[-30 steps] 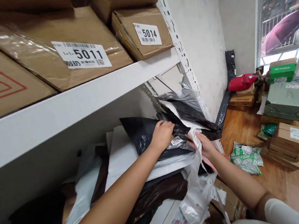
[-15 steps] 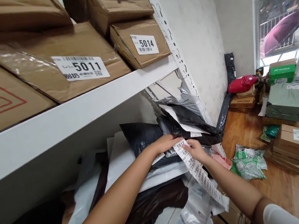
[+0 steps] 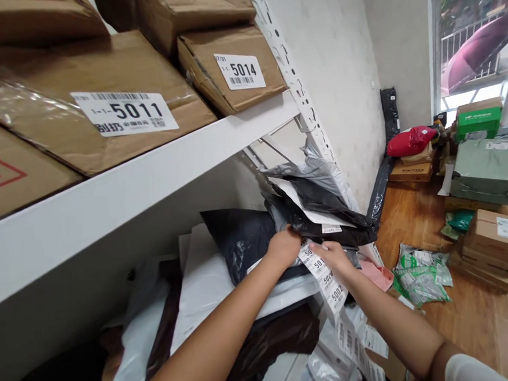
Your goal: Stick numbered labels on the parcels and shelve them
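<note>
My right hand (image 3: 333,257) pinches the upper part of a long strip of white number labels (image 3: 333,289), which hangs down in front of the shelf. Left of it, my left hand (image 3: 285,246) is closed, its fingers curled down by the strip's top end; what they grip is hidden. Beneath my left hand lies a dark plastic mailer bag (image 3: 242,240), on top of a white mailer (image 3: 202,269). A stack of black and grey mailers (image 3: 319,200) rises just behind both hands.
Above on a white shelf beam (image 3: 149,180) sit cardboard boxes labelled 5011 (image 3: 123,60) and 5014 (image 3: 234,93). To the right, green-printed bags (image 3: 420,274), cardboard boxes (image 3: 496,237), a grey-green box (image 3: 491,168) and a red parcel (image 3: 411,142) lie on the wooden floor.
My left hand has curled from stretched-out fingers into a closed grip. The 5017 label at the strip's top no longer shows. The strip hangs more steeply, and the view has shifted slightly.
</note>
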`<action>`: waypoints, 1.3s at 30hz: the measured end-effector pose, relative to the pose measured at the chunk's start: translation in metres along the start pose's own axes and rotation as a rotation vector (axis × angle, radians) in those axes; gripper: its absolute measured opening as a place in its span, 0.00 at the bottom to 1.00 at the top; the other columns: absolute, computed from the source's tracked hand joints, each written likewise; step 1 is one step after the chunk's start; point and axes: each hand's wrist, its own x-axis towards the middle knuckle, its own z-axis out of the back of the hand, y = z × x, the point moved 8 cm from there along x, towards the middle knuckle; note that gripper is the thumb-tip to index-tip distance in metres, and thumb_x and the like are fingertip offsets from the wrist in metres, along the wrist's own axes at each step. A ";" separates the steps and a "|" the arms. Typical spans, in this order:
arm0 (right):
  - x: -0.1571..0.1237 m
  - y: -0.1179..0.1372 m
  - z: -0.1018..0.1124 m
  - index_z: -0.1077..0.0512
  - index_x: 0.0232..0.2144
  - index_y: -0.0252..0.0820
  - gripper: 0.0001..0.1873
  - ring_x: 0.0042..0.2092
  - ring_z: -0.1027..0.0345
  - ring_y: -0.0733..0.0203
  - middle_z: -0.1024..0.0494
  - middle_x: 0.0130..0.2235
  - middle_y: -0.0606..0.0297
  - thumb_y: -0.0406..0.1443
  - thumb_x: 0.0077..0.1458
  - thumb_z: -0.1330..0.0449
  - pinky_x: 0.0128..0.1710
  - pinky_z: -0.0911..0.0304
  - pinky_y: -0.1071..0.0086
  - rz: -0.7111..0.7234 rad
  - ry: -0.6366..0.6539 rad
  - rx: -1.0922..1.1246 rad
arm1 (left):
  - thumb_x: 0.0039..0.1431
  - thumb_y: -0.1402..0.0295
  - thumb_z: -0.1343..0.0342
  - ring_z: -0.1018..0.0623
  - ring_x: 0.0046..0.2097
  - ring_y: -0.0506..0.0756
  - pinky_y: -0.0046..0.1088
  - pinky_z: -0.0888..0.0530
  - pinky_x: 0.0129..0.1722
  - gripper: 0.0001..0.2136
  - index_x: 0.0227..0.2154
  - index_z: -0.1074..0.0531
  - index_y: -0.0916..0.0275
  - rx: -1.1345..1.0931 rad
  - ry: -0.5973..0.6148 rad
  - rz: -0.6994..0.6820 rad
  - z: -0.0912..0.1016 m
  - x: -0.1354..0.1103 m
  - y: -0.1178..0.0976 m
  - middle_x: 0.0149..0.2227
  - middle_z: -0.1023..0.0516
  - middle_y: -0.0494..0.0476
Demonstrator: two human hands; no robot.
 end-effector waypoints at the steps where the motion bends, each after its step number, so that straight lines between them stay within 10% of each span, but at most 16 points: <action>1: -0.004 -0.002 -0.001 0.41 0.14 0.44 0.33 0.21 0.51 0.71 0.41 0.16 0.74 0.60 0.27 0.30 0.22 0.57 0.73 -0.006 0.034 0.012 | 0.67 0.73 0.59 0.21 0.53 0.65 0.38 0.26 0.50 0.21 0.54 0.25 0.69 0.016 0.001 0.012 0.000 -0.001 0.000 0.55 0.23 0.73; 8: -0.036 -0.031 0.022 0.49 0.12 0.45 0.39 0.20 0.56 0.72 0.48 0.15 0.76 0.62 0.29 0.29 0.21 0.60 0.73 -0.027 0.021 0.057 | 0.69 0.67 0.57 0.20 0.49 0.66 0.40 0.26 0.46 0.19 0.50 0.24 0.67 0.050 -0.018 0.090 0.005 -0.012 0.000 0.52 0.24 0.73; 11: -0.049 -0.020 0.033 0.41 0.15 0.43 0.34 0.22 0.50 0.70 0.40 0.17 0.73 0.60 0.32 0.28 0.23 0.52 0.73 0.054 0.099 0.101 | 0.62 0.63 0.44 0.20 0.49 0.66 0.38 0.25 0.47 0.24 0.58 0.32 0.69 -0.086 -0.249 0.192 0.028 -0.019 0.011 0.57 0.31 0.75; 14: -0.055 0.007 0.037 0.27 0.28 0.42 0.27 0.28 0.37 0.65 0.27 0.25 0.69 0.55 0.36 0.26 0.29 0.41 0.71 0.128 0.233 0.115 | 0.53 0.71 0.41 0.27 0.59 0.66 0.39 0.31 0.59 0.28 0.59 0.33 0.66 -0.207 -0.477 -0.106 0.059 -0.021 0.000 0.58 0.31 0.70; 18: -0.051 0.040 0.034 0.27 0.31 0.42 0.25 0.31 0.32 0.64 0.24 0.31 0.67 0.54 0.42 0.27 0.33 0.37 0.71 0.181 0.318 0.115 | 0.56 0.72 0.51 0.26 0.56 0.59 0.36 0.34 0.62 0.19 0.50 0.25 0.60 -0.333 -0.188 -0.568 0.062 -0.012 -0.020 0.52 0.22 0.59; 24: -0.026 0.042 0.001 0.28 0.32 0.42 0.28 0.26 0.35 0.65 0.26 0.26 0.68 0.58 0.41 0.29 0.29 0.40 0.71 0.182 0.325 0.111 | 0.58 0.62 0.51 0.21 0.47 0.61 0.36 0.27 0.52 0.16 0.41 0.22 0.62 -0.411 0.097 -0.333 0.037 0.020 -0.013 0.45 0.17 0.60; 33: 0.002 0.032 0.005 0.44 0.13 0.45 0.32 0.23 0.53 0.69 0.45 0.16 0.73 0.61 0.40 0.36 0.24 0.54 0.72 0.237 -0.078 -0.077 | 0.58 0.59 0.46 0.21 0.50 0.63 0.37 0.27 0.53 0.16 0.44 0.24 0.63 -0.613 0.008 -0.220 0.022 0.012 0.013 0.49 0.19 0.62; 39: -0.003 0.015 -0.010 0.34 0.19 0.43 0.29 0.23 0.49 0.67 0.38 0.18 0.72 0.58 0.33 0.29 0.23 0.53 0.72 0.070 0.188 0.023 | 0.69 0.64 0.57 0.21 0.51 0.62 0.38 0.27 0.52 0.18 0.53 0.29 0.65 -0.384 -0.074 -0.024 0.002 0.002 0.010 0.50 0.23 0.68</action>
